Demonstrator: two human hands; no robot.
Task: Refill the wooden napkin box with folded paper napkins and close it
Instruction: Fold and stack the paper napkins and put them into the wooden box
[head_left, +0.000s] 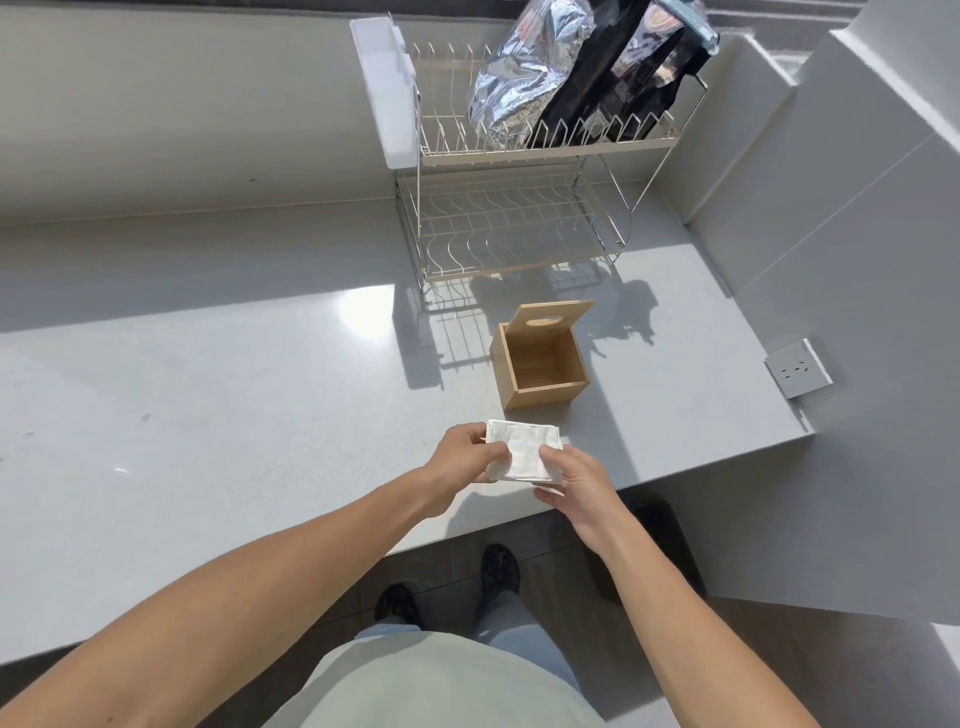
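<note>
A small wooden napkin box (540, 387) stands on the pale countertop (234, 415) with its hinged lid (553, 313) tilted up and back; the inside looks empty. Just in front of it, near the counter's front edge, a stack of white folded paper napkins (524, 449) is held between both hands. My left hand (467, 457) grips the stack's left side with the thumb on top. My right hand (571, 480) holds its right and lower edge. The napkins are clear of the box, a short way nearer to me.
A two-tier wire dish rack (519, 208) stands behind the box, with a silver foil bag (524, 78) and a black bag (623, 67) on its upper tier. A wall socket (797, 368) sits on the right wall. The counter ends in a corner at right.
</note>
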